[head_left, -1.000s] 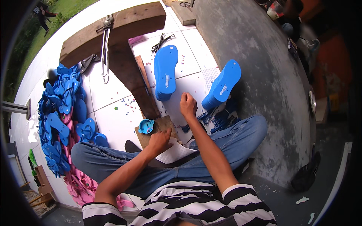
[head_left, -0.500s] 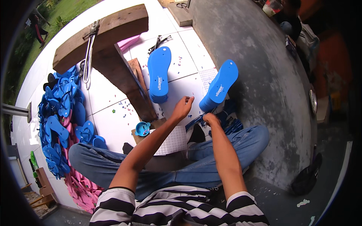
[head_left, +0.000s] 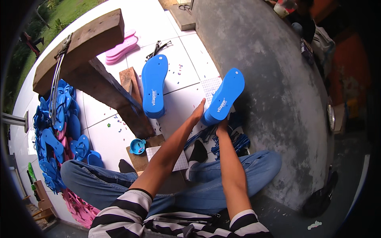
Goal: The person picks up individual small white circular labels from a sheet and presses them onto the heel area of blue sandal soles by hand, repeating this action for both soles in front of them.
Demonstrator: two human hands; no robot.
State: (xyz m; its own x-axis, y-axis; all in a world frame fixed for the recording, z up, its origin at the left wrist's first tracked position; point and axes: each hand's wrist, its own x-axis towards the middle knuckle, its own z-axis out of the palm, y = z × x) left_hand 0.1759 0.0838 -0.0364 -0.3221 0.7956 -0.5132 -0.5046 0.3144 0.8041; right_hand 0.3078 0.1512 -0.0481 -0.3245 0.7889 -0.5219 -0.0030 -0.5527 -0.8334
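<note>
Two stacks of blue flip-flop soles stand on the white tile floor. My left hand [head_left: 199, 110] is at the left side of the right sole stack [head_left: 226, 93], its fingers stretched out along it, holding nothing that I can see. My right hand [head_left: 222, 127] is at the near end of the same stack, its fingers mostly hidden by the soles. Blue flip-flop straps [head_left: 234, 143] lie in a bundle just beyond and beside my right wrist. The left sole stack [head_left: 155, 83] stands apart from both hands.
A heavy wooden stand [head_left: 99, 67] rises at the left. Beyond it lie pink soles [head_left: 123, 47]; a heap of blue flip-flops [head_left: 59, 135] is further left. A small blue bowl [head_left: 137, 146] and a dotted sheet [head_left: 178, 160] are near my legs. A grey wall [head_left: 262, 79] bounds the right.
My left hand has moved right, up to the right stack. My right hand has shifted from the straps to the stack's near end. The whole view has turned slightly.
</note>
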